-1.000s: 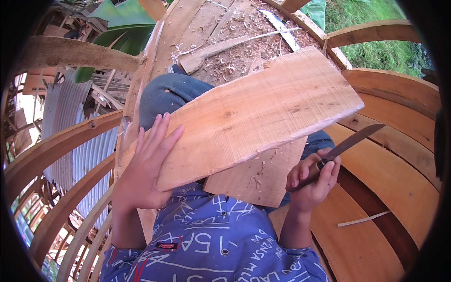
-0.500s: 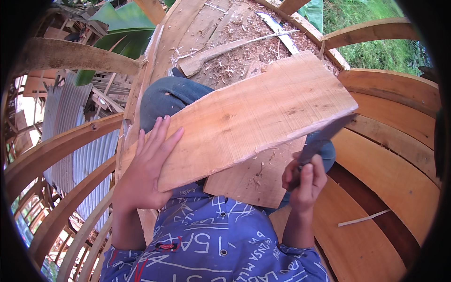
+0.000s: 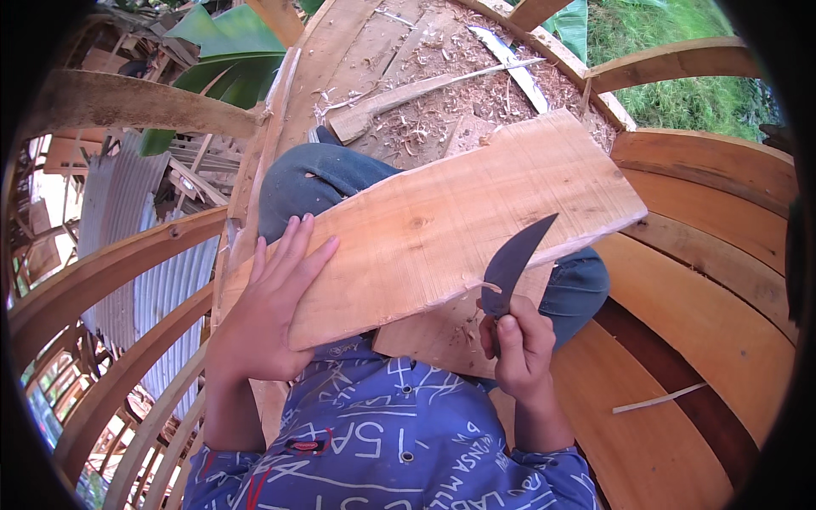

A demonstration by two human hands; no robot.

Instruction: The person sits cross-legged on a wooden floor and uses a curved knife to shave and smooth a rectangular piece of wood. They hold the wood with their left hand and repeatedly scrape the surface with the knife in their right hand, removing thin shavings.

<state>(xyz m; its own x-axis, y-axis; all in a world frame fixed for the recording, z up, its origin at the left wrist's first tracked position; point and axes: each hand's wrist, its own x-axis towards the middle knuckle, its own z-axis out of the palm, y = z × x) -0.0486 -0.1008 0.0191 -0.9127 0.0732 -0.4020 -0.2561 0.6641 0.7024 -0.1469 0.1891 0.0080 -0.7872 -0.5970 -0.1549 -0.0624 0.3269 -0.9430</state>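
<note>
A thick wooden plank (image 3: 425,221) lies slantwise across my lap, its far end up to the right. My left hand (image 3: 276,280) rests flat on the plank's near left end, fingers spread. In my right hand (image 3: 520,344) is a knife (image 3: 517,263) with a broad, dark, curved blade, the fist closed round its handle. The blade points up and right, in front of the plank's near edge, with a small pale shaving at its base. Whether the blade touches the wood I cannot tell. A second board (image 3: 442,336) lies below the plank, partly hidden by it.
Wood shavings (image 3: 425,106) litter the plank floor ahead. A roughly shaped wooden piece (image 3: 374,110) and a pale strip (image 3: 514,68) lie there. Curved wooden ribs (image 3: 127,246) rise at the left, and board walls (image 3: 705,280) at the right. A thin stick (image 3: 659,397) lies on the right-hand boards.
My right hand has drawn the knife down and left along the plank's near edge, and its blade now stands more upright. The plank has dipped slightly; my left hand stays on it.
</note>
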